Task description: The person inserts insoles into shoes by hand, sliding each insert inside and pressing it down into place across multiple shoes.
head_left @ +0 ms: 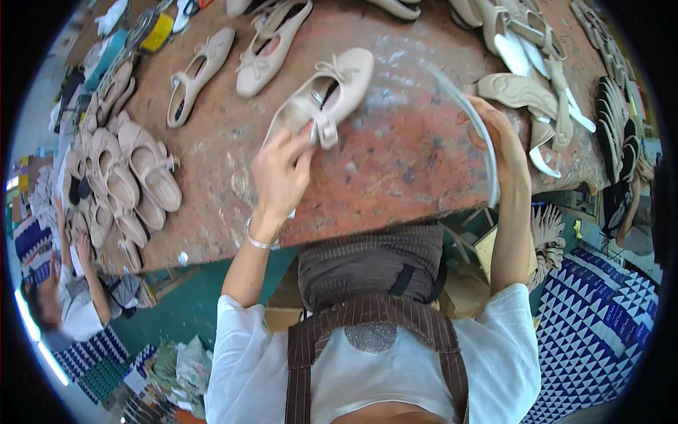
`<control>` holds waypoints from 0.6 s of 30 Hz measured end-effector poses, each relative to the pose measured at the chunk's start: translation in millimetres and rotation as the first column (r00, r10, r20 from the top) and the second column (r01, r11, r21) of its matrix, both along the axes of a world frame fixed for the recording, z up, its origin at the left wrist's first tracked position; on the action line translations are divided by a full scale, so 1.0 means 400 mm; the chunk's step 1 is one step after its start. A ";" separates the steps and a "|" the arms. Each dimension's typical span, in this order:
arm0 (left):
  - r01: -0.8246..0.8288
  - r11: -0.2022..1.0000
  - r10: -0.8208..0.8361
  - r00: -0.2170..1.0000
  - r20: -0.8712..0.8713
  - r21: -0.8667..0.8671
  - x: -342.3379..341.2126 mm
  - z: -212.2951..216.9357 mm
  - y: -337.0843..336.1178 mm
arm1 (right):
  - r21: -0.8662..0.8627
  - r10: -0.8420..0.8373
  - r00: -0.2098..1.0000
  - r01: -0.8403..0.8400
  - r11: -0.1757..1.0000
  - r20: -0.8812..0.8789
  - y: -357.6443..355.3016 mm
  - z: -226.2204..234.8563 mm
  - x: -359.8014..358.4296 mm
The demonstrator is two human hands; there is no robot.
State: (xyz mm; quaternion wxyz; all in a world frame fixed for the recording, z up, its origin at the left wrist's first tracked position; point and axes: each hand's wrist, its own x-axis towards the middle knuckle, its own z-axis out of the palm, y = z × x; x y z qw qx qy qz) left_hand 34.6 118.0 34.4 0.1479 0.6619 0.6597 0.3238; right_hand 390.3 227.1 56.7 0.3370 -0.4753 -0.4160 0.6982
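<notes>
On the worn reddish-brown table, a beige shoe (pixel 349 81) with a bow and a strap points away to the right. My left hand (pixel 279 173) is closed at its heel end, fingers pinching near the strap. To the right, my right hand (pixel 503 138) curls around a long, curved, translucent strip (pixel 482 131), which looks like clear plastic and is partly blurred. The strip is apart from the shoe. Beyond my left hand lie two more beige shoes, one with a bow (pixel 201 74) and another (pixel 272 53) beside it.
Many beige shoes (pixel 116 169) are heaped at the table's left edge. Beige insole-like pieces (pixel 519 90) and white strips lie at the right, with dark-edged shoe parts (pixel 613 127) beyond. A co-worker (pixel 78 300) is at the left. A blue-and-white patterned stack (pixel 593 318) stands at lower right.
</notes>
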 end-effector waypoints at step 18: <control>-0.607 0.785 0.602 0.795 -0.079 -0.125 -0.043 -0.103 -0.307 | 0.598 -0.159 0.610 -0.632 0.493 0.776 -0.203 0.017 -0.232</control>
